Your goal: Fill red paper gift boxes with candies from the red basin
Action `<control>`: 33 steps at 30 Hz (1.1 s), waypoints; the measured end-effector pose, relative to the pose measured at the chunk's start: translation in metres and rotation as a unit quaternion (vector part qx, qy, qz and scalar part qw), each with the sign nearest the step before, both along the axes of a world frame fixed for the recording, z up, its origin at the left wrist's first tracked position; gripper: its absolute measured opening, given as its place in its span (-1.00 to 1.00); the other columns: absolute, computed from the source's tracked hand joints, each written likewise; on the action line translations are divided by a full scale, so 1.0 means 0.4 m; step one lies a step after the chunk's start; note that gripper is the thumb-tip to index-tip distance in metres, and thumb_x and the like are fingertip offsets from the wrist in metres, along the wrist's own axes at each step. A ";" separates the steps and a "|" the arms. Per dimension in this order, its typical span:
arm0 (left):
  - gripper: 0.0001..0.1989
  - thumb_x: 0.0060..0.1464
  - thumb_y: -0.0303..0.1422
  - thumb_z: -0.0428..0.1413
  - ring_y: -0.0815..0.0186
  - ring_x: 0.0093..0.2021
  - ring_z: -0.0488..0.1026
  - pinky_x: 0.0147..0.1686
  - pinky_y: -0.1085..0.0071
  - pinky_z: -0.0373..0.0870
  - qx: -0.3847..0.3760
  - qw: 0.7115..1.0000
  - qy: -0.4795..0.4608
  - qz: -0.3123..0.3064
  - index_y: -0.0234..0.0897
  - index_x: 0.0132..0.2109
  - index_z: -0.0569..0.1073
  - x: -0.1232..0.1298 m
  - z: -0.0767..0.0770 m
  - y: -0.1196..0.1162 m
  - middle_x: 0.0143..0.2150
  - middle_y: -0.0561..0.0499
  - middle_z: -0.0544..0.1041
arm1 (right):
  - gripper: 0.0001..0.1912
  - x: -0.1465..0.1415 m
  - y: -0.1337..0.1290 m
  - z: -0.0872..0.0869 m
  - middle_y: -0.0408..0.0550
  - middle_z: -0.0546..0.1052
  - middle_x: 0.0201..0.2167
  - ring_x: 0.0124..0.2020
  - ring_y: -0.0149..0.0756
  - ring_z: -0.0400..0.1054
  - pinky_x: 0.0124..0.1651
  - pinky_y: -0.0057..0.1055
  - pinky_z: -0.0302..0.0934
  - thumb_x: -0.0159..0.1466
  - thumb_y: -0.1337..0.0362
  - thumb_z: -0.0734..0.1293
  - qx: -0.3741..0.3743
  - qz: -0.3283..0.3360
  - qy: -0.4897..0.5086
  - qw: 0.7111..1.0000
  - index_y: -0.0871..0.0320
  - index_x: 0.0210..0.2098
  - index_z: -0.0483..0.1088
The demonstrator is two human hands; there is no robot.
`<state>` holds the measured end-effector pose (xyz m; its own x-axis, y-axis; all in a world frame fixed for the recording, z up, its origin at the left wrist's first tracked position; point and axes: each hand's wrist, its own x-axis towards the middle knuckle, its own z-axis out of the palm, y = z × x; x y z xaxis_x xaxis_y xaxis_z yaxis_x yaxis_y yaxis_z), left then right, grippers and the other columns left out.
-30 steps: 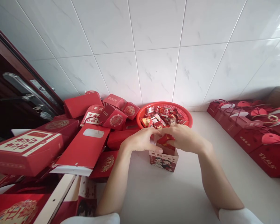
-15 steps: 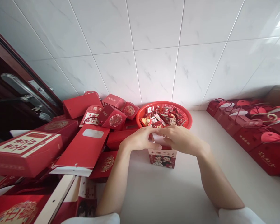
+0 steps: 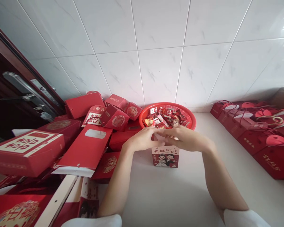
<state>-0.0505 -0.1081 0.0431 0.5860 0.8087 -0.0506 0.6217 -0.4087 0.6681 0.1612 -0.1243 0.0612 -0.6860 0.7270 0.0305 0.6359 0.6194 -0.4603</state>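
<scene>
A small red and pale gift box, printed with a cartoon couple and Chinese characters, stands upright on the white tabletop. Around its top, from the left, bends my left hand, thumb toward the front edge. From the other side my right hand curves over the same top, its fingertips meeting those of the left. Both are closed on the box's upper part, whose flaps are mostly hidden by the fingers. Just behind the box sits a round red plastic basket with wrapped candies in it.
Many red boxes are piled at the left, among them a flat box with an oval window and a large box. Red gift bags line the right. A tiled wall rises behind; a door handle is at left.
My right hand has risen slightly over the box top, and more of the printed front panel shows below the fingers. The whole view has shifted a little.
</scene>
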 end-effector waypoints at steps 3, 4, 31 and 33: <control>-0.54 0.09 -0.10 0.24 0.09 0.04 0.51 -0.02 0.30 0.42 0.001 1.000 0.007 0.018 -0.28 0.05 0.53 0.004 0.000 -0.001 0.10 -0.12 0.57 | -0.78 0.047 -0.004 0.017 -0.05 0.60 -0.31 -0.34 -0.25 0.43 -0.29 -0.36 0.22 0.38 0.28 0.19 0.034 -0.053 0.055 0.996 0.09 -0.17 0.47; -0.55 0.09 -0.10 0.24 0.09 0.04 0.51 -0.03 0.29 0.43 0.000 1.000 0.011 0.024 -0.28 0.03 0.54 0.005 0.001 -0.001 0.09 -0.12 0.57 | -0.79 0.059 -0.005 0.019 -0.05 0.60 -0.29 -0.32 -0.24 0.44 -0.30 -0.36 0.22 0.37 0.26 0.19 0.041 -0.073 0.066 0.994 0.08 -0.21 0.46; -0.64 0.14 -0.12 0.20 0.11 0.05 0.49 -0.03 0.30 0.40 0.042 0.999 0.029 0.011 -0.23 0.00 0.54 0.004 0.003 -0.008 0.07 -0.08 0.56 | -0.70 0.033 0.052 -0.018 -0.11 0.38 -0.53 -0.46 -0.30 0.21 -0.36 -0.34 -0.01 0.33 0.44 0.13 0.031 -0.062 -0.068 0.995 0.11 -0.49 0.31; -0.65 0.15 -0.12 0.19 0.11 0.04 0.49 -0.03 0.29 0.40 0.052 0.998 0.030 0.008 -0.22 -0.01 0.54 0.003 0.005 -0.009 0.07 -0.08 0.55 | -0.72 0.040 0.054 -0.019 -0.11 0.36 -0.53 -0.47 -0.31 0.19 -0.37 -0.35 -0.02 0.34 0.41 0.13 0.030 -0.056 -0.053 0.997 0.11 -0.48 0.31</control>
<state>-0.0493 -0.1117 0.0450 0.5716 0.8206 -0.0014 0.6665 -0.4633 0.5840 0.1771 -0.1027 0.0536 -0.6023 0.7982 0.0079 0.7460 0.5664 -0.3501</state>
